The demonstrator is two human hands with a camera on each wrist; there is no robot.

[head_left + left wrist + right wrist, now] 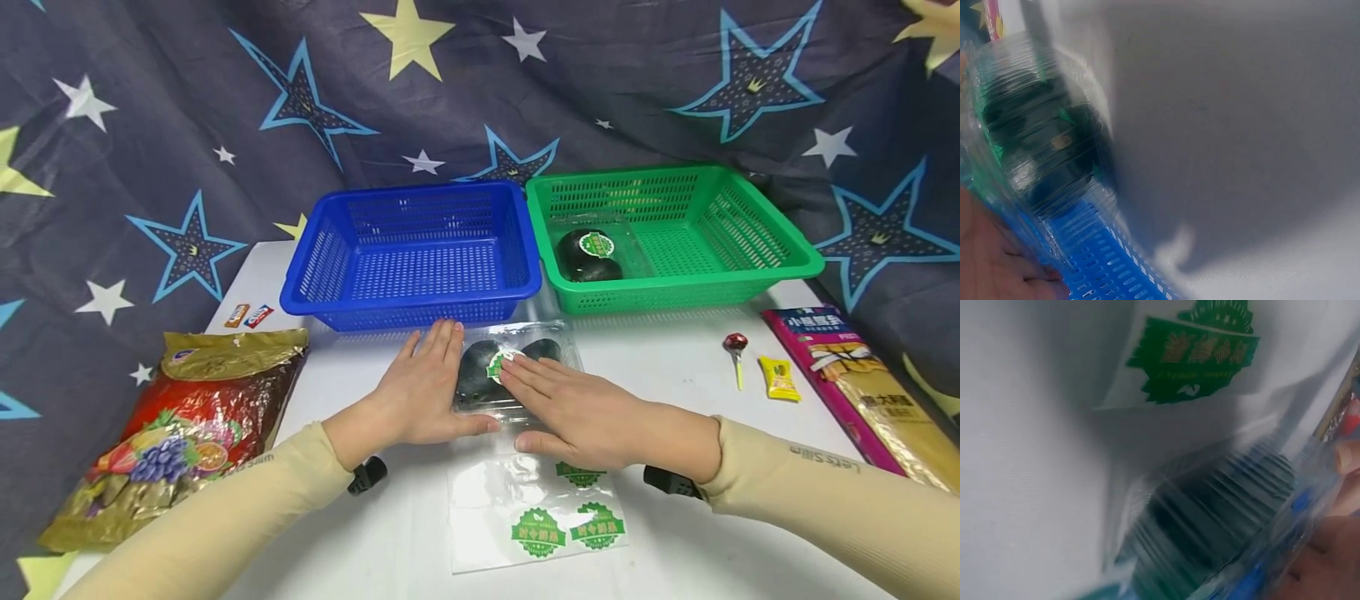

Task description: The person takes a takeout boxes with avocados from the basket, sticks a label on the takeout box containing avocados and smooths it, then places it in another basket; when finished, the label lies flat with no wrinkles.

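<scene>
A clear plastic box [572, 342] with dark green, avocado-like fruits [474, 377] inside lies on the table before the baskets. On its lid is a round green-and-white sticker [493, 367]. My left hand [423, 396] rests along the box's left side, fingers straight and thumb toward the near edge. Extended fingers of my right hand [581, 408] press on the lid and cover part of the sticker. Just in front lies a sheet [480, 525] bearing several green stickers [538, 533]. The box's ribbed side [1041, 137] shows up close in the left wrist view.
Behind stand a blue basket [412, 304] and a green basket [690, 292], the latter holding another stickered box [637, 246]. A red-gold bag [187, 417] and small candies [258, 316] lie left; a lollipop [736, 343], yellow packet [779, 378] and purple-gold package [855, 383] lie right.
</scene>
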